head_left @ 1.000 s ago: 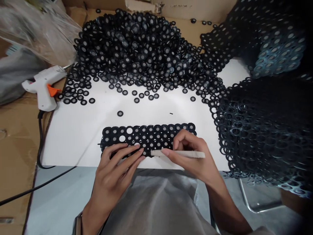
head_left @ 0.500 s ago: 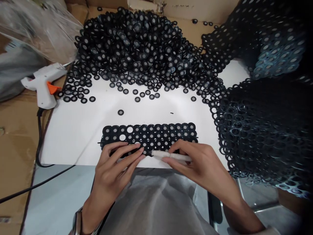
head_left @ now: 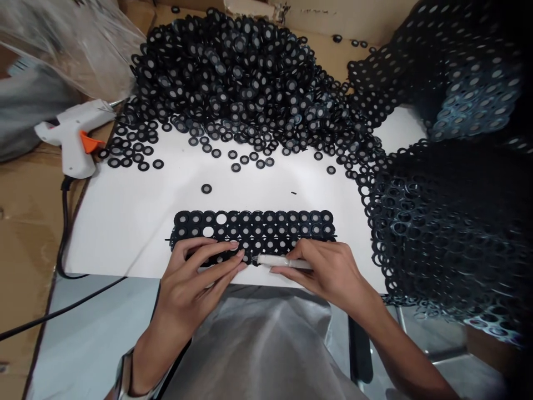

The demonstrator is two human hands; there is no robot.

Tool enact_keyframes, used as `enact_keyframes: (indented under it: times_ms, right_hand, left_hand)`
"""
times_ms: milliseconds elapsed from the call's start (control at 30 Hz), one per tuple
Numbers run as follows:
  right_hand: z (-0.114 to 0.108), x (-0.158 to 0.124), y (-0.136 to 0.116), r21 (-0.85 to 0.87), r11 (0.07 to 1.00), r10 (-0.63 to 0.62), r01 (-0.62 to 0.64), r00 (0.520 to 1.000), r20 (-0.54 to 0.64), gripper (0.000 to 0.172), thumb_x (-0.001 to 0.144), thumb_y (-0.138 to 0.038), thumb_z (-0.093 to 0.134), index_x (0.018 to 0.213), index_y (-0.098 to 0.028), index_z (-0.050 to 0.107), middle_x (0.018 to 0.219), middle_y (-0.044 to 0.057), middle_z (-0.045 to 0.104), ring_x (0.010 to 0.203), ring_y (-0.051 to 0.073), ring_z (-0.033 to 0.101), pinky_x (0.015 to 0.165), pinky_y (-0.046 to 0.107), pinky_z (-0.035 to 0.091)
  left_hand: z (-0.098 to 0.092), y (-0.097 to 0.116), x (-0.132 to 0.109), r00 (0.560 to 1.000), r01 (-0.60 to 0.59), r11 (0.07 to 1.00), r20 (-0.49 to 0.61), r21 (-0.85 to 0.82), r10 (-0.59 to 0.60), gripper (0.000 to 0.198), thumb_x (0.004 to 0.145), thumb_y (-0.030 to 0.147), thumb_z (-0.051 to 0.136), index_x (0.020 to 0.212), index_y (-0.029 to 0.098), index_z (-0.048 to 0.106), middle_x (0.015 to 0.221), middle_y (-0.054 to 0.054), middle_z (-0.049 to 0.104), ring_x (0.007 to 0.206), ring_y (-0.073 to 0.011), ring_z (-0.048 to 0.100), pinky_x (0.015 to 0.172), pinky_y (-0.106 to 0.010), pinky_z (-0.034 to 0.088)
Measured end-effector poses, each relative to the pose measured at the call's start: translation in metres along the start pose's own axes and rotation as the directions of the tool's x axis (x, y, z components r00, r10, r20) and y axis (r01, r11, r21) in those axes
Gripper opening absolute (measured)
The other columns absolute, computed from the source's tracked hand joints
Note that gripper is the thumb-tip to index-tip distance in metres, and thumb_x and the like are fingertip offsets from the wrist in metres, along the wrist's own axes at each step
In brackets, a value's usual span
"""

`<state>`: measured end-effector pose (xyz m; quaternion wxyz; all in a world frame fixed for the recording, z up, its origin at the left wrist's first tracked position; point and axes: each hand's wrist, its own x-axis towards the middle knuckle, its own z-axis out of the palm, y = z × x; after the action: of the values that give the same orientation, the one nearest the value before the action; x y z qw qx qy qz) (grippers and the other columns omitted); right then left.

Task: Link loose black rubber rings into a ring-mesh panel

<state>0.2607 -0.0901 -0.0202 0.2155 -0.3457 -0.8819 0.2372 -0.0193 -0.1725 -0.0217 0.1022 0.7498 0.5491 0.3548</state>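
A dark strip of joined black rings (head_left: 257,231) lies across the near part of the white board. Most of its rings have pale grey centres, and a few show bright white ones. My left hand (head_left: 200,278) rests over the strip's lower left part, fingers stretched out and slightly apart, pressing on it. Pinched between my right thumb and fingers is a white pen-like tool (head_left: 277,261) with a narrow dark tip. That tip touches or nearly touches the strip's lower edge, just right of my left fingertips. My right hand (head_left: 328,269) covers the strip's lower right portion.
Behind the strip rises a large heap of loose black rings (head_left: 233,78). A white glue gun (head_left: 79,136) with an orange trigger lies at the left, its black cable (head_left: 64,228) running down. Stacked sheets of joined rings (head_left: 449,222) fill the right side. The white board (head_left: 125,222) has a near edge.
The view has shifted slightly. My right hand and the white tool have moved a little left relative to the strip's right end; my left hand stays in place on the strip.
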Motion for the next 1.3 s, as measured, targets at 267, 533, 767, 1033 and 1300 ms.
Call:
enact_keyframes:
  times_ms: [267,533,767,1033,1300]
  right_hand:
    - [-0.010,0.010,-0.001,-0.110,0.988,-0.096,0.104,0.992,0.078,0.039,0.114,-0.050,0.067,0.091,-0.020,0.059,0.071,-0.003,0.067,0.056,0.013,0.064,0.053,0.031,0.036]
    - [-0.010,0.020,0.009,-0.093,0.990,-0.095,0.108,0.986,0.139,0.044,0.116,-0.059,0.058,0.094,-0.020,0.058,0.077,0.000,0.075,0.063,0.016,0.072,0.054,0.032,0.036]
    - [-0.006,0.020,0.002,-0.120,0.988,-0.087,0.101,0.989,0.117,0.046,0.117,-0.059,0.056,0.089,-0.022,0.056,0.071,-0.002,0.072,0.058,0.014,0.066,0.052,0.032,0.034]
    - [0.001,0.017,-0.004,-0.153,0.981,-0.108,0.116,0.992,0.064,0.048,0.118,-0.056,0.057,0.085,-0.021,0.056,0.065,-0.005,0.061,0.053,0.012,0.058,0.051,0.033,0.032]
    - [0.002,0.022,-0.009,-0.167,0.976,-0.134,0.142,0.989,0.056,0.048,0.119,-0.051,0.055,0.082,-0.021,0.056,0.064,-0.005,0.058,0.053,0.010,0.054,0.051,0.031,0.031]
  left_hand:
    - [-0.001,0.002,0.002,1.000,0.016,1.000,0.006,0.004,-0.016,0.041,0.090,0.007,0.090,0.125,0.027,0.080,0.127,-0.005,0.083,0.114,-0.0281,0.071,0.093,-0.051,0.064]
    - [0.000,0.001,-0.001,1.000,0.021,1.000,0.014,0.013,-0.021,0.041,0.092,0.008,0.089,0.126,0.029,0.080,0.129,-0.004,0.082,0.115,-0.0278,0.070,0.093,-0.050,0.063]
    - [-0.001,0.003,0.002,0.999,0.031,1.000,0.015,0.006,-0.031,0.042,0.092,0.007,0.088,0.126,0.030,0.081,0.129,-0.004,0.082,0.116,-0.0280,0.070,0.092,-0.049,0.064]
    - [-0.002,0.004,0.002,0.998,0.055,0.999,0.025,0.000,-0.055,0.042,0.091,0.007,0.088,0.125,0.032,0.081,0.129,-0.003,0.082,0.116,-0.0284,0.070,0.091,-0.050,0.064]
    - [-0.003,0.005,0.002,0.997,0.068,0.998,0.030,0.012,-0.068,0.043,0.092,0.008,0.089,0.126,0.032,0.081,0.129,-0.003,0.082,0.116,-0.0281,0.070,0.091,-0.048,0.064]
